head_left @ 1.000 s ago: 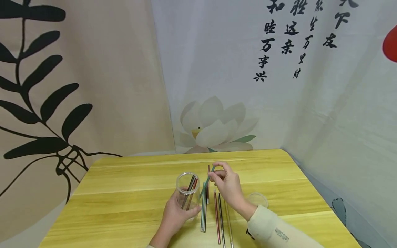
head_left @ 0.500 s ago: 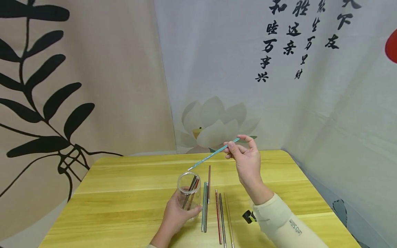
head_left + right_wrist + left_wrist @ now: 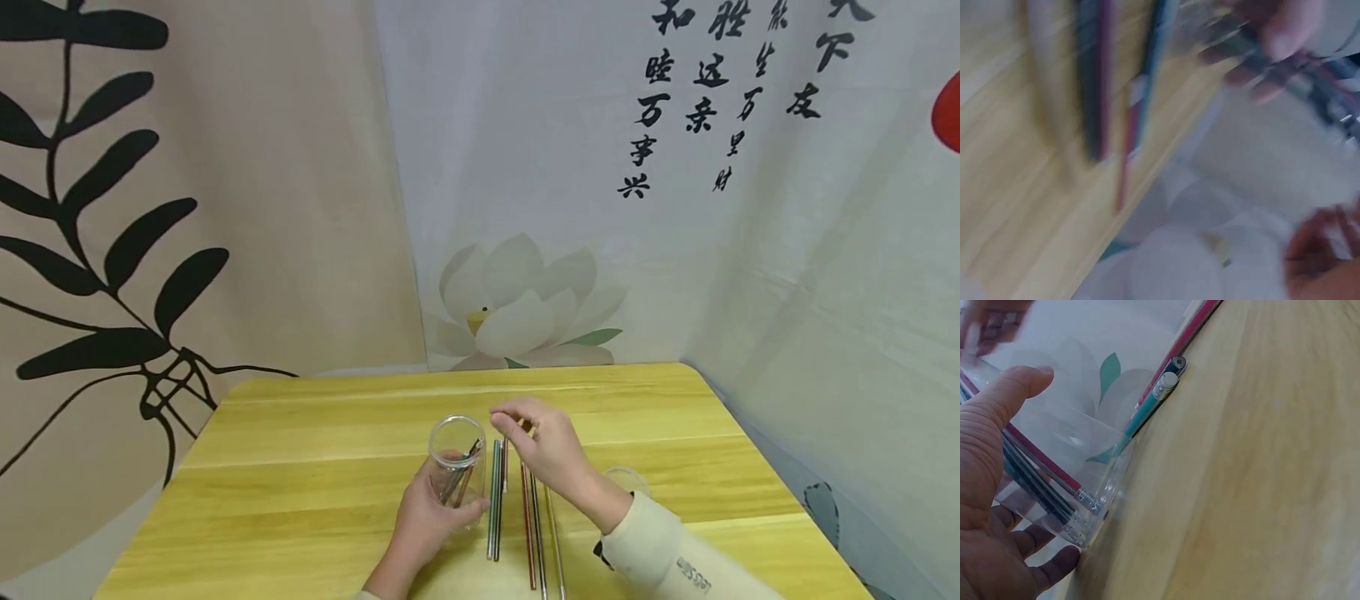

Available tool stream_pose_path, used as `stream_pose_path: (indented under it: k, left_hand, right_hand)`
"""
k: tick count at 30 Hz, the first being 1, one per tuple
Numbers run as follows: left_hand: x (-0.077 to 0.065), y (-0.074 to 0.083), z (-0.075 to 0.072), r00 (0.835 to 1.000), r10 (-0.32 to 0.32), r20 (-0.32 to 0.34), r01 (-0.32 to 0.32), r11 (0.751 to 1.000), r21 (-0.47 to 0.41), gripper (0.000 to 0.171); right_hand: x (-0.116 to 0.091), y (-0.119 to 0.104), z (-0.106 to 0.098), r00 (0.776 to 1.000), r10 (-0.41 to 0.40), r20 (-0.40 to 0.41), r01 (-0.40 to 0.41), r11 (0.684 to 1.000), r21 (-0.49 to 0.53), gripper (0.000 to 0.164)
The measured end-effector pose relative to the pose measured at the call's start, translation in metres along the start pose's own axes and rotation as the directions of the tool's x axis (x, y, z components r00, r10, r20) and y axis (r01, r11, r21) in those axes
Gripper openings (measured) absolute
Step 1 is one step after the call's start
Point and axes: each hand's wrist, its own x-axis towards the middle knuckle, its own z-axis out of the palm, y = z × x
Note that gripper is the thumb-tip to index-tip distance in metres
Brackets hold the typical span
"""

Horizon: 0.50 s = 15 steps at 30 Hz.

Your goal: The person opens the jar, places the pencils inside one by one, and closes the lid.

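Note:
My left hand (image 3: pixel 427 510) grips a clear plastic jar (image 3: pixel 459 439) by its side, thumb at the front, the mouth facing up and toward me. Several pencils (image 3: pixel 1035 487) lean inside it, among them red and dark ones, with metal-capped ends at the bottom. To the right of the jar's rim, my right hand (image 3: pixel 543 442) hangs over the table with loosely curled fingers; no pencil shows in it. Below it on the table lie a turquoise pencil (image 3: pixel 1140 419) beside a dark one, a red pencil (image 3: pixel 528 533), another dark pencil (image 3: pixel 538 542) and a yellowish pencil (image 3: pixel 555 542).
A round clear lid (image 3: pixel 627 478) lies on the wooden table (image 3: pixel 300 483) behind my right forearm. Another red pencil (image 3: pixel 1194 328) lies farther back. A printed cloth (image 3: pixel 517 167) hangs behind the table's far edge.
My right hand lifted a turquoise pencil off the table, swung it over the jar's mouth and came back down toward the pencils without it. The left hand and jar stayed in place.

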Motion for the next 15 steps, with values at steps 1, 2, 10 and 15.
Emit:
stream_pose_path:
  k: [1,2,10,15]
  left_hand:
    - [0.0,0.0,-0.001,1.0,0.003,-0.006,-0.002,1.0,0.016,0.074]
    - [0.0,0.0,-0.001,1.0,0.003,-0.007,-0.003,1.0,0.024,0.074]
    - [-0.001,-0.001,-0.001,1.0,-0.015,-0.015,0.015,0.999,0.05,0.07]
    - [0.0,0.001,0.0,1.0,-0.012,-0.016,0.013,0.999,0.042,0.071]
  right_hand:
    - [-0.002,0.005,-0.002,0.994,0.1,0.042,-0.097,0.994,-0.059,0.021]
    - [-0.004,0.011,-0.003,0.973,0.208,0.097,-0.196,0.973,-0.12,0.028]
    - [-0.029,0.051,0.005,0.71,0.598,0.371,-0.46,0.793,-0.399,0.064]
    - [-0.028,0.06,0.007,0.704,0.604,0.373,-0.51,0.796,-0.325,0.059]
